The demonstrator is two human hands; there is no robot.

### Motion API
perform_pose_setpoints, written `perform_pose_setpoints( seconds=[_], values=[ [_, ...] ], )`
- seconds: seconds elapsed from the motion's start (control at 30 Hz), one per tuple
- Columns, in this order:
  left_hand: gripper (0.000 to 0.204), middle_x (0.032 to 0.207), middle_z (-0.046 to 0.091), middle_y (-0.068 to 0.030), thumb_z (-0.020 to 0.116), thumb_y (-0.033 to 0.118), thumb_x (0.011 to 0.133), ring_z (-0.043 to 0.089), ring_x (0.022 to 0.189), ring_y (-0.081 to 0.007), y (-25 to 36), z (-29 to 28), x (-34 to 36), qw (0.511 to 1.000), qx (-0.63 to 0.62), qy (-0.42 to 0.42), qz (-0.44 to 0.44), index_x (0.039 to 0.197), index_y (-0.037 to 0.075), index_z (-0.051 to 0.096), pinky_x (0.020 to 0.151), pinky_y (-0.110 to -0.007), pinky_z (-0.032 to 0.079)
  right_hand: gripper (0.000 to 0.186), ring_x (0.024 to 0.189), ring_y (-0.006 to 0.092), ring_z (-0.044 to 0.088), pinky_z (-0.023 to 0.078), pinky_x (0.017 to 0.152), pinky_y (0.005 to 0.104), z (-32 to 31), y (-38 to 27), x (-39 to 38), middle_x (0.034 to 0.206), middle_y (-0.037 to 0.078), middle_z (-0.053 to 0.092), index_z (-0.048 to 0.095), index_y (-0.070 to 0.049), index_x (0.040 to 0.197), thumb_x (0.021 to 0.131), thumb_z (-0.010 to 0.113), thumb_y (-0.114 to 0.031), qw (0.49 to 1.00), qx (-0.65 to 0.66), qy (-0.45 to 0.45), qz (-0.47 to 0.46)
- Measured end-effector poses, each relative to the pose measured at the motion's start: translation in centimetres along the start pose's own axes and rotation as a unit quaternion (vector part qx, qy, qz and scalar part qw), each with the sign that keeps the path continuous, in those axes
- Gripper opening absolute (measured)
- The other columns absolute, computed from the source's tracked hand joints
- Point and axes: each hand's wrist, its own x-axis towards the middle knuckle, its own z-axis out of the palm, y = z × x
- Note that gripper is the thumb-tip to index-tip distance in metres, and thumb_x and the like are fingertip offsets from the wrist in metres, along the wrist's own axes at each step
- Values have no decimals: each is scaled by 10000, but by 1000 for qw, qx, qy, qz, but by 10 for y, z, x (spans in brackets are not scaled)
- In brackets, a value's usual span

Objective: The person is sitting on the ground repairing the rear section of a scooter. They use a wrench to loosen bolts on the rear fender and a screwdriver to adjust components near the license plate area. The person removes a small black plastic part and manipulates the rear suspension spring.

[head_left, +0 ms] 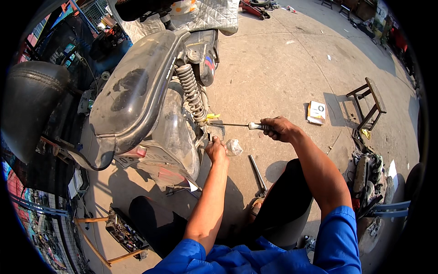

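My right hand [280, 129] is wrapped round the handle of a long screwdriver [237, 124]. Its thin shaft runs left to the lower end of a coil-spring shock absorber [190, 92] on a dusty motorcycle [169, 123]. Just below that spot my left hand [217, 149] is closed in a pinch; what lies in its fingers is too small to make out. A yellow piece [212, 116] sits by the foot of the spring. Beside my left hand a clear plastic bag [235, 147] rests on the ground. The screwdriver's tip cannot be told apart from the parts there.
On the concrete between my feet lies a metal bar tool [258, 172]. A white and orange box [316, 112] and a small wooden stool [372, 102] are at the right. Used parts [367, 178] are heaped at the near right. A toolbox [124, 230] stands at the near left.
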Motion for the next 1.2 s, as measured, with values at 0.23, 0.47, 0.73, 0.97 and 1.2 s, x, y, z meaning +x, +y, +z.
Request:
perform_pose_setpoints(
  seconds=[0.23,0.47,0.73,0.97,1.2],
  values=[
    [258,590,440,-11,536,214,973,420,441,-113,1,0,-2,1000,5,-9,12,769,72,465,388,-251,310,221,478,72,471,364,401,220,-1,2,2,645,45,602,678,-35,867,907,634,-248,1000,-8,4,-21],
    [248,561,443,-1,525,170,971,402,429,-99,3,2,-5,1000,-9,-6,19,751,69,475,390,-244,302,211,487,77,471,365,406,224,-2,3,3,650,40,598,682,-23,825,881,666,-226,998,-29,-3,-54],
    [241,567,445,0,535,173,966,408,429,-98,0,1,-3,1000,0,-2,25,755,73,475,376,-239,297,171,558,90,501,390,463,238,-4,4,3,700,47,605,693,-4,906,865,691,-169,997,-3,-2,-76],
    [258,571,429,-8,542,212,970,411,425,-114,0,2,-2,1000,2,0,14,760,83,465,383,-259,305,204,581,91,464,366,494,246,-7,6,4,733,34,601,692,-5,990,825,730,-120,995,-18,-32,-92],
    [262,577,433,-9,535,216,974,408,427,-112,3,4,-5,1000,-1,8,-2,760,83,465,386,-253,306,223,620,84,467,367,534,245,-7,8,8,773,6,618,690,-36,1018,802,727,-73,994,-40,-2,-103]
  ],
)
